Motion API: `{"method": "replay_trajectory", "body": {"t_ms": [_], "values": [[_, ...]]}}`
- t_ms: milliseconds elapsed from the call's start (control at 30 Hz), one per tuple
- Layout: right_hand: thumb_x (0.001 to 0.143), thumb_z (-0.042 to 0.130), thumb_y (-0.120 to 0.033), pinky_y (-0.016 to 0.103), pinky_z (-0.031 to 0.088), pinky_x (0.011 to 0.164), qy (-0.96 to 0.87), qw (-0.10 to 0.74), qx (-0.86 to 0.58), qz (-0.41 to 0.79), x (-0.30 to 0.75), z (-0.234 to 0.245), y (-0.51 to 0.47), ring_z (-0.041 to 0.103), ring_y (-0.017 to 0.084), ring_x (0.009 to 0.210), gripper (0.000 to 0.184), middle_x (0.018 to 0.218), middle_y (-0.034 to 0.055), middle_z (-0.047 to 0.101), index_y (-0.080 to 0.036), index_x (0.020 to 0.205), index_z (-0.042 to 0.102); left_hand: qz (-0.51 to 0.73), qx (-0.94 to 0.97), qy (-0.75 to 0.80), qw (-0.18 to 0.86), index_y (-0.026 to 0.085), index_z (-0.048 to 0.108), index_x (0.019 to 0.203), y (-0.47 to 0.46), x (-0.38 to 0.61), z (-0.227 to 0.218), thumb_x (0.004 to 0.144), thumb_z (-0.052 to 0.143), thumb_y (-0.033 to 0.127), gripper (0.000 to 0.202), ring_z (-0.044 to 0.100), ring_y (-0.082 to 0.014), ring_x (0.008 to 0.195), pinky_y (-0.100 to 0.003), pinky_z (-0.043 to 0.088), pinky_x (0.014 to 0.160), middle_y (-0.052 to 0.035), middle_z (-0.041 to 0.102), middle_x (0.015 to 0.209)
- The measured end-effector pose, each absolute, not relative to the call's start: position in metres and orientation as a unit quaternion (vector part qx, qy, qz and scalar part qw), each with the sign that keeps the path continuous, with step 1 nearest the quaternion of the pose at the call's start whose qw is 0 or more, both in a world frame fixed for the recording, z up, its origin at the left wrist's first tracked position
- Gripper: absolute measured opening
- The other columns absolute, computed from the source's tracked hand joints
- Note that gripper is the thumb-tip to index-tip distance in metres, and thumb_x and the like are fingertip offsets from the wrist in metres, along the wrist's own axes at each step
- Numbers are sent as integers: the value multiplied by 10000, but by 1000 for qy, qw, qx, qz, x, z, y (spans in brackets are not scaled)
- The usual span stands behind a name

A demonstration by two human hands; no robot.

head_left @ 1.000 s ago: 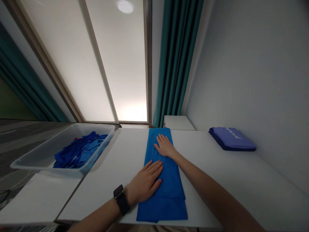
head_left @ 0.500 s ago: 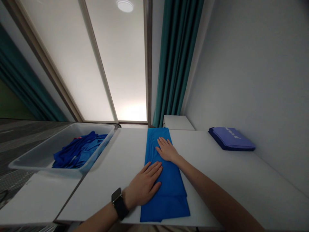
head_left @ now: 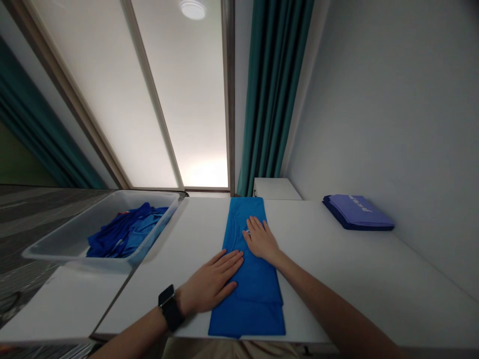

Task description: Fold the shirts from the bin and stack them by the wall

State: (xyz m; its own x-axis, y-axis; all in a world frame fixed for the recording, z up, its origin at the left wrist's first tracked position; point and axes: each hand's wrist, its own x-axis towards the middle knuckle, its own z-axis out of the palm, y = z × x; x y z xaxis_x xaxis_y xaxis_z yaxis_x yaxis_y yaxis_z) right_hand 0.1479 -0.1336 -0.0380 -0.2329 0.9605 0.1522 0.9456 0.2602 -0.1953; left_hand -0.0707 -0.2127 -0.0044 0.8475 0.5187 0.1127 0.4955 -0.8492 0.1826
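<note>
A blue garment [head_left: 254, 291], folded into a long narrow strip, lies flat on the white table [head_left: 179, 234] and runs from the near edge to the far edge. My left hand [head_left: 209, 281], with a black watch on its wrist, rests palm down on the strip's left side, fingers stretched out. Further up, my right hand [head_left: 262, 241] lies flat on the cloth with its fingers extended. A small pale mark shows beside the right thumb. Neither hand grips the fabric.
On the left stands a translucent plastic bin [head_left: 71, 260] holding crumpled blue clothes [head_left: 127, 232]. A stack of folded purple and navy garments [head_left: 359, 213] sits at the right by the wall. Beyond the table's far edge is a white cabinet [head_left: 277, 188].
My left hand has slid left toward the strip's edge. My right hand has shifted slightly right and nearer, uncovering a small pale mark. The strip's near end sits a little further left in view.
</note>
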Motion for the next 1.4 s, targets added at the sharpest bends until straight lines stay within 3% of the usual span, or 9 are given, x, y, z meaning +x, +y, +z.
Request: {"method": "replay_trajectory", "body": {"t_ms": [400,633,833,933,1033,1200,1400], "values": [[1002,255,-436,467,113,1203,-839,107,-531,44,156,-32,-199,186,238,1467,614,1569,131,258,-70,1489,335,104,951,288,46,225,157,1548,-223,-67,-10,1021,346,390,583,261,-208,1453,-440,219,1202,-65,282,1575],[1000,261,-480,479,115,1206,-838,86,-534,78,162,-22,-236,153,241,1473,655,1586,116,184,-77,1515,260,108,943,314,27,227,231,1534,-230,-67,-13,1007,374,425,580,224,-258,1463,-477,259,1180,-80,251,1587],[994,277,-511,464,89,1215,-826,87,-541,132,167,-19,-268,120,231,1479,667,1595,90,156,-114,1528,233,111,946,298,57,241,311,1504,-243,-73,-3,989,426,405,553,307,-271,1428,-502,259,1169,-91,292,1575],[994,307,-503,458,102,1217,-821,129,-530,169,175,-21,-278,149,218,1475,633,1598,65,192,-178,1533,239,146,942,287,88,244,463,1403,-252,-71,5,948,519,356,472,426,-266,1331,-479,310,1133,-90,461,1460],[1005,301,-456,459,184,1204,-795,205,-531,211,191,-25,-280,263,211,1443,548,1567,60,312,-232,1505,331,159,941,277,114,236,585,1228,-256,-66,11,942,533,298,297,540,-226,1124,-397,421,993,-75,601,1207],[1001,307,-373,446,366,1123,-748,288,-555,225,215,-28,-278,459,221,1316,468,1428,107,506,-201,1395,492,157,950,254,92,222,617,1076,-250,-58,11,968,503,285,168,550,-195,939,-335,434,834,-52,604,1032],[962,440,-352,468,344,1132,-805,238,-524,143,210,-21,-285,442,246,1326,420,1420,105,511,-217,1347,540,195,947,243,82,204,615,928,-252,-58,4,1005,427,248,208,535,-169,876,-307,423,798,-39,607,948]]}}
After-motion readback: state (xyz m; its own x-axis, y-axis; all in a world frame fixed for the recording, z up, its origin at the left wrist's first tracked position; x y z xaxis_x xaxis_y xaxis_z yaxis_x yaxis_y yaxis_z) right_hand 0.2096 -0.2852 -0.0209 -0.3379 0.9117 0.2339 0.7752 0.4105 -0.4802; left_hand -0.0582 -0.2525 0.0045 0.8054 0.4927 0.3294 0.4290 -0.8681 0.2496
